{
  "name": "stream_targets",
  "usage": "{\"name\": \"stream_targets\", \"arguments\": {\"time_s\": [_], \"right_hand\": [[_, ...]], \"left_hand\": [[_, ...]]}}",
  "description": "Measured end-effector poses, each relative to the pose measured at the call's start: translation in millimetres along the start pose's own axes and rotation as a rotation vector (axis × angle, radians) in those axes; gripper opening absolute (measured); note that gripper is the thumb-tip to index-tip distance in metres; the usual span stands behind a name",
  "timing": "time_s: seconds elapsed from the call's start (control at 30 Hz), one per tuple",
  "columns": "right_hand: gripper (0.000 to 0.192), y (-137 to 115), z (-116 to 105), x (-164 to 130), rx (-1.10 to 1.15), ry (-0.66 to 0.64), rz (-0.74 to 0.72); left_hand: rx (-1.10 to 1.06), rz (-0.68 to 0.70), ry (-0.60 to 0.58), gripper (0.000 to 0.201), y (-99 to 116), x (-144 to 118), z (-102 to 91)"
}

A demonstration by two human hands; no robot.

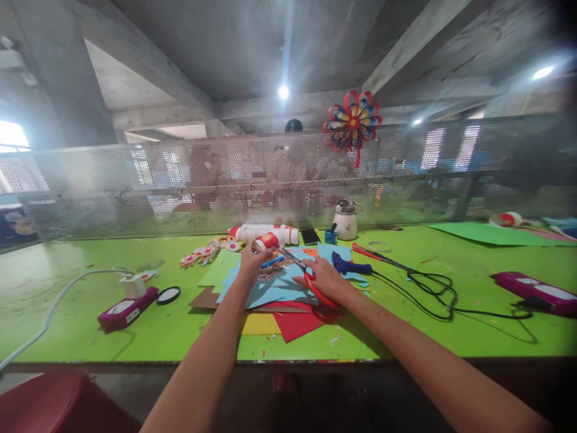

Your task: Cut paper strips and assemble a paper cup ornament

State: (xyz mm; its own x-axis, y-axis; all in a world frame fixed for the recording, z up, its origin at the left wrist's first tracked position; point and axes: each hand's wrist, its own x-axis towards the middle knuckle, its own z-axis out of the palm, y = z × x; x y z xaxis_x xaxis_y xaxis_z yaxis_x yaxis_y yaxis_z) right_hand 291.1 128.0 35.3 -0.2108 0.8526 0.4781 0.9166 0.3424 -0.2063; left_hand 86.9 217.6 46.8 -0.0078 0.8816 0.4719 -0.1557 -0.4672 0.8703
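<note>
My left hand (pixel 252 260) is closed around a red and white paper cup (pixel 267 242), held on its side above the paper pile. In my right hand (pixel 325 278) are scissors (pixel 295 260) with red handles, their blades pointing up and left and reaching the cup. Whether the blades are cutting into the cup I cannot tell. Beneath both hands lie light blue paper sheets (pixel 270 293), over red paper (pixel 300 325) and yellow paper (pixel 260 325). A blue glue gun (pixel 351 264) rests just right of my right hand.
Stacked paper cups (pixel 265 233), a phone (pixel 310 236) and a white bottle (pixel 345 221) stand or lie at the back. Purple power strips (pixel 127 310) are on both sides, with cords across the table. A mesh partition (pixel 243 180) carries a paper flower (pixel 354 122). A person is behind it.
</note>
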Motion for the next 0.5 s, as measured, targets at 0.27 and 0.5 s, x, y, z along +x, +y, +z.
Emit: {"name": "stream_targets", "arguments": {"time_s": [0.27, 0.5], "right_hand": [[0.064, 2, -3, -10, -0.023, 0.026, -0.007], [0.064, -1, -11, -18, -0.069, 0.051, -0.027]], "left_hand": [[-0.103, -0.045, -0.086, 0.072, 6, -2, -0.7], [-0.184, -0.072, -0.149, 0.069, 17, -5, 2.5]]}}
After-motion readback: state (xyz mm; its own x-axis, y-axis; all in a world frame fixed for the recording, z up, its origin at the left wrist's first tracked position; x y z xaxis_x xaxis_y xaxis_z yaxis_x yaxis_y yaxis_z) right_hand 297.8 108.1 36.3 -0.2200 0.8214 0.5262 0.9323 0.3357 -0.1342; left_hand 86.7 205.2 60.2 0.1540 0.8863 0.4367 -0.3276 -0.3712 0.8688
